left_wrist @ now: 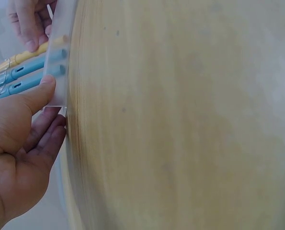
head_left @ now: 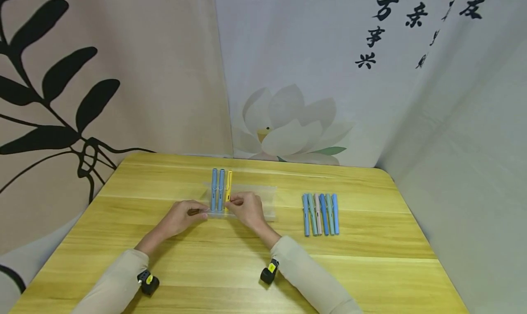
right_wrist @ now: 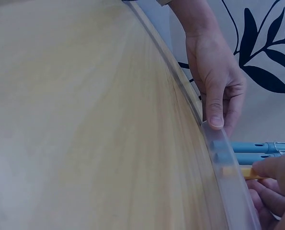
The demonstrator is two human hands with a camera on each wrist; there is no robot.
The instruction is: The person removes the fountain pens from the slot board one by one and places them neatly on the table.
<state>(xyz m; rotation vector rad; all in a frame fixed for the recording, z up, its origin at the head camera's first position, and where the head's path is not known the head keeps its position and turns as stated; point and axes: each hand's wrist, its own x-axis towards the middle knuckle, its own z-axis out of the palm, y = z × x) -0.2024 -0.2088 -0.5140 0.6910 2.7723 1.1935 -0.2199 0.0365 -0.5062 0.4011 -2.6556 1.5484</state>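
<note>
Grip on the right (head_left: pixel 247 208): thumb and finger are nearly together, pinching a yellow pen (head_left: pixel 229 179) just to their left. The hand hides part of this pen, and the right wrist view cuts off much of the hand. Two blue pens (head_left: pixel 221 186) lie between the hands, beside the yellow one; the left wrist view cuts off their far ends. The grip on the left (head_left: pixel 184 215) is closed too, holding a corner of a clear plastic sheet (head_left: pixel 268 199) between thumb and fingers. The sheet is see-through, so its edges are hard to spot; the pens' near ends show dimly through its milky strip. Well right of both hands, six pens (head_left: pixel 324 213) lie in a row on the counter (head_left: pixel 197 268), their clips too small to see well.
</note>
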